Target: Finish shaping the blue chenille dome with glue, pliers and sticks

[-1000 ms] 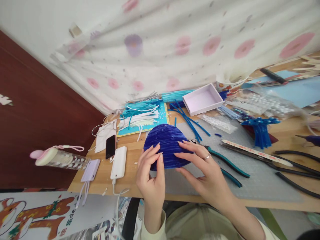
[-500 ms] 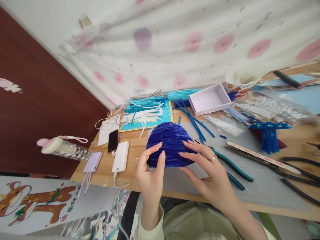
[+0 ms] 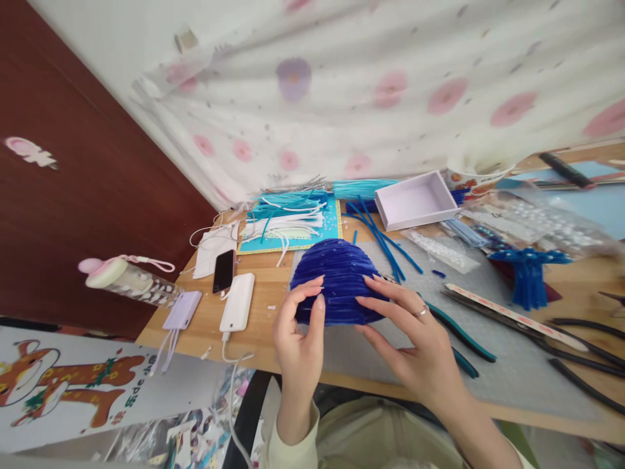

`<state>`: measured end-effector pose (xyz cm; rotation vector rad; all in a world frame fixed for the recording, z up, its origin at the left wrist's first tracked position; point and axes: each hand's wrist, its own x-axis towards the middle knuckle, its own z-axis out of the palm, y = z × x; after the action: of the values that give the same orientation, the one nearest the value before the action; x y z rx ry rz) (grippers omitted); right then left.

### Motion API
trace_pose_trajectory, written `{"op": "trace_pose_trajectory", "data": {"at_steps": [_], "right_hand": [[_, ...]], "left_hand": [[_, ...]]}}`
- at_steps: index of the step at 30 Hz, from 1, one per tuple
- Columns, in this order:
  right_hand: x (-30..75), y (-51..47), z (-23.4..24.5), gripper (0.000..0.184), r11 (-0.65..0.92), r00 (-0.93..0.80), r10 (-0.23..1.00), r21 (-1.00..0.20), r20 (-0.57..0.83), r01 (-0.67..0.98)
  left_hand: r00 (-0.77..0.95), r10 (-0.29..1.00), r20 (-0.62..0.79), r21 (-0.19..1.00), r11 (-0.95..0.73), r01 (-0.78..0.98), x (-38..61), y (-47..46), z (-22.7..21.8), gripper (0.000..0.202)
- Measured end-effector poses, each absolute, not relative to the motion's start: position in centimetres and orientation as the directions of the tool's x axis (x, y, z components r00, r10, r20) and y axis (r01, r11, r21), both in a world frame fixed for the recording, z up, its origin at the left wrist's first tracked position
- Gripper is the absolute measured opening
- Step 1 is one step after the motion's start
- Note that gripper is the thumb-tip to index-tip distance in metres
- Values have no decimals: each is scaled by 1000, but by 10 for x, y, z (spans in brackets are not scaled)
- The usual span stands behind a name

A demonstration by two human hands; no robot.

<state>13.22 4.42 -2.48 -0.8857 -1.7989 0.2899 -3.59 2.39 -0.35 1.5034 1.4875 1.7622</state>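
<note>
A dark blue ribbed dome point(image 3: 336, 270) made of fuzzy pipe cleaners rests on a grey cutting mat point(image 3: 493, 345) at the table's middle. My left hand point(image 3: 299, 339) pinches the dome's near left edge between thumb and fingers. My right hand point(image 3: 415, 342), a ring on one finger, lies with fingers spread on the dome's right side. Teal-handled pliers point(image 3: 461, 335) lie just under and beyond my right hand.
Loose blue pipe cleaners point(image 3: 383, 238), a lilac box lid point(image 3: 420, 198), a pile of turquoise and white stems point(image 3: 286, 218), bead bags point(image 3: 442, 251), two power banks point(image 3: 237, 303) and a phone point(image 3: 224, 271) lie around. Black tools point(image 3: 581, 332) sit at right. A bottle point(image 3: 124, 280) overhangs the left edge.
My view has drifted a little, so everything sits slightly right and lower. My left fingers have curled closer on the dome's edge. The dome stays on the mat.
</note>
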Motion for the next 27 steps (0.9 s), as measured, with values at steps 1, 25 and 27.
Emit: {"op": "trace_pose_trajectory", "data": {"at_steps": [1, 25, 27], "right_hand": [[132, 44, -25, 31, 698, -166, 685, -572, 710, 432], [132, 45, -25, 48, 656, -160, 727, -608, 667, 446], [131, 45, -26, 50, 648, -153, 734, -616, 661, 448]], "left_hand": [[-353, 815, 459, 879, -359, 314, -37, 23, -4, 12], [-537, 357, 764, 596, -70, 800, -93, 19, -13, 9], [-543, 382, 748, 630, -150, 762, -87, 15, -8, 11]]}}
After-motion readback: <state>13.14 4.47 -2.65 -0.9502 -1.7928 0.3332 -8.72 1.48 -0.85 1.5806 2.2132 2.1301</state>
